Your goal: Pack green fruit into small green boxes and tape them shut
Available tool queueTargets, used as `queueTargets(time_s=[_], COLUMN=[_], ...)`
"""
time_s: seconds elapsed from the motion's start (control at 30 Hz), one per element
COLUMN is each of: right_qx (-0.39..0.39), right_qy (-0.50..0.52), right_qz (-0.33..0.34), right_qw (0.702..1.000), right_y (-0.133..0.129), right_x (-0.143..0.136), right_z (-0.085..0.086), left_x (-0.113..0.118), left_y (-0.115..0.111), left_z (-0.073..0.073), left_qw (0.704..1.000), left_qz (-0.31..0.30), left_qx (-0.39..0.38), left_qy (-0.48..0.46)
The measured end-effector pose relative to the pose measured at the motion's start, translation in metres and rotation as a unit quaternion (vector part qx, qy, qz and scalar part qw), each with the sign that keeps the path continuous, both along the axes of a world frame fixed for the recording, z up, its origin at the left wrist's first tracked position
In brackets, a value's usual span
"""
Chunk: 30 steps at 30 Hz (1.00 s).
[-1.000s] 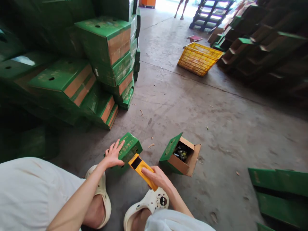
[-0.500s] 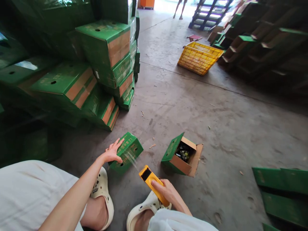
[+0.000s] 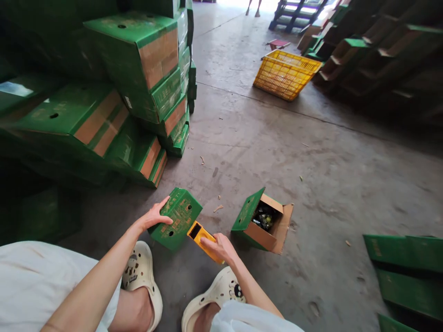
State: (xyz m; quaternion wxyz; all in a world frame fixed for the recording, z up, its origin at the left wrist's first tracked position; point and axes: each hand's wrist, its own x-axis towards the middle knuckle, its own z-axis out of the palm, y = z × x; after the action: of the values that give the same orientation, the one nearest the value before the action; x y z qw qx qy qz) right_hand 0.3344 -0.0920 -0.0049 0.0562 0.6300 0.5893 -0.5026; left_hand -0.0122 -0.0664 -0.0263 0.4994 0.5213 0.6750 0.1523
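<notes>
My left hand (image 3: pixel 155 216) grips the near left side of a closed green carton (image 3: pixel 180 212), thumb on the printed face and fingers over the far edge. The carton stands on the floor just in front of my left shoe. Wrapped in my right hand (image 3: pixel 221 248) is a yellow tape dispenser (image 3: pixel 205 240), its dark front end close to the carton's lower right edge. Whether it touches the carton, I cannot tell. To the right stands an open green carton (image 3: pixel 249 213), flaps up, with dark plastic-wrapped contents (image 3: pixel 266 216) inside.
Stacked green cartons (image 3: pixel 155 50) rise at the left. A yellow plastic crate (image 3: pixel 287 74) and a small red stool (image 3: pixel 278 44) stand farther off. Flat green cardboard (image 3: pixel 404 258) lies at lower right, more cartons (image 3: pixel 360 69) stand at upper right, and a person's legs (image 3: pixel 254 7) show far back.
The tape dispenser has moved up and left, close against the carton. The clear strip stretched between them no longer shows. My left hand has slid toward the carton's left edge.
</notes>
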Motion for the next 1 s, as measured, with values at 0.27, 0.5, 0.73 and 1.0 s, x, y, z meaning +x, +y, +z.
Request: queueTargets(time_s=[0.27, 0.5, 0.73, 1.0], right_qx=[-0.068, -0.029, -0.041, -0.037], right_qy=[0.011, -0.112, -0.042, -0.024], right_qz=[-0.028, -0.024, -0.049, -0.041], right_qw=[0.997, 0.993, 0.997, 0.998], right_y=[-0.028, -0.040, -0.039, -0.037], right_x=[0.084, 0.082, 0.087, 0.088], right_z=[0.062, 0.047, 0.033, 0.044], left_x=[0.062, 0.094, 0.167, 0.188], left_y=[-0.033, -0.035, -0.091, -0.112], left_z=[-0.011, -0.030, -0.009, -0.007], left_qw=[0.914, 0.966, 0.984, 0.963], left_qz=[0.045, 0.032, -0.072, -0.116], left_qx=[-0.168, -0.102, 0.078, 0.082], left_qy=[-0.367, -0.237, 0.142, 0.229])
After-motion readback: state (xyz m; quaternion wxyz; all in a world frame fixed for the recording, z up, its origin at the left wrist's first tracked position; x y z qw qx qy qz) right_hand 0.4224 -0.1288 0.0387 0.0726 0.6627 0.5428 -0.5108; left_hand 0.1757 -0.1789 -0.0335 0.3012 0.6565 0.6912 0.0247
